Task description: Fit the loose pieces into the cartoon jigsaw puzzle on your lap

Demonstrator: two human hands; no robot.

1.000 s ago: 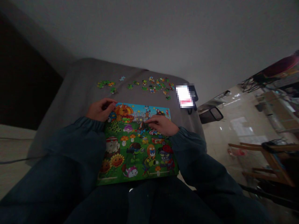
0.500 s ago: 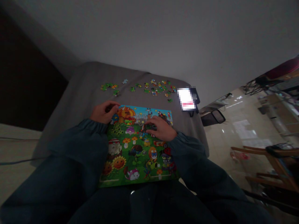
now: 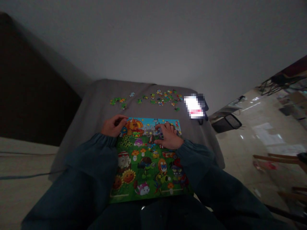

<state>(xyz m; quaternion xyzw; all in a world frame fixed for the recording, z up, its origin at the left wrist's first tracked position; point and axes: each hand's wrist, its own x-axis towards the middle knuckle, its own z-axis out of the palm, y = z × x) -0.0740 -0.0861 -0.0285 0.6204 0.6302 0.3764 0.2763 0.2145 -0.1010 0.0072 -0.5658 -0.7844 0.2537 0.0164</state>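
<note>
From my remote view through the head camera, the largest thing is a grey fabric sofa point(image 3: 96, 111). To the right of it lies a shiny tiled floor point(image 3: 261, 134) with a black mesh wastebasket point(image 3: 226, 123) on it. A person sits with a jigsaw puzzle board point(image 3: 148, 172) on the lap, and its far edge reaches onto the sofa. The board lies directly under both grips, with a bright cartoon picture of plants and zombies facing up. Its longer side seems to run away from the body, but the lens bends the shape, so I cannot be sure.

Beyond the grips, past a strip of grey cloth, loose jigsaw pieces point(image 3: 158, 100) are scattered on the sofa. A blurred bright object point(image 3: 194, 107) lies to the right of them. The left grip point(image 3: 114, 125) is a little nearer to these pieces, and it sits at the far left corner of the board with curled fingers point(image 3: 122, 119). The right grip point(image 3: 169, 136) is bent over the far right part of the picture, and its fingertips point(image 3: 165, 127) rest on the board. I cannot tell if either grip is clenched on a piece.
</note>
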